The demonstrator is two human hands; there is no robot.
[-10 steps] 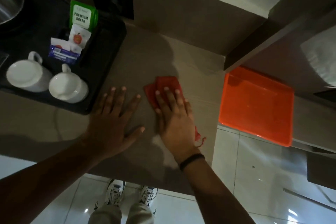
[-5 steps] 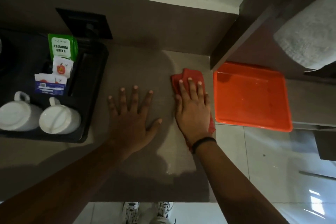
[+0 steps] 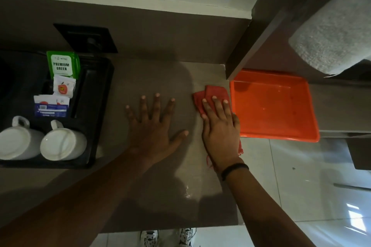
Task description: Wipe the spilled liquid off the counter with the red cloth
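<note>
right hand [image 3: 219, 128]: laid flat, palm down, fingers together, pressed on the red cloth [image 3: 215, 94]; nothing gripped. a dark band is worn at the wrist.
left hand [image 3: 154, 124]: spread wide and flat on the counter [image 3: 160, 78], at 9 o'clock of the right hand, holding nothing.
red cloth: found on the counter near its right edge, mostly covered by the right hand; folded corners are seen past the fingertips at 12 o'clock, a frayed edge at the wrist.
spilled liquid [image 3: 187, 190]: a wet sheen is noted on the counter at 6 o'clock of the hands, apart from the cloth.
orange tray [image 3: 281, 126]: set just beside the cloth at 3 o'clock, on a lower surface.
black tray [image 3: 100, 106]: placed at 9 o'clock of the left hand; two white cups [image 3: 62, 142] and tea packets [image 3: 62, 66] are held in it.
</note>
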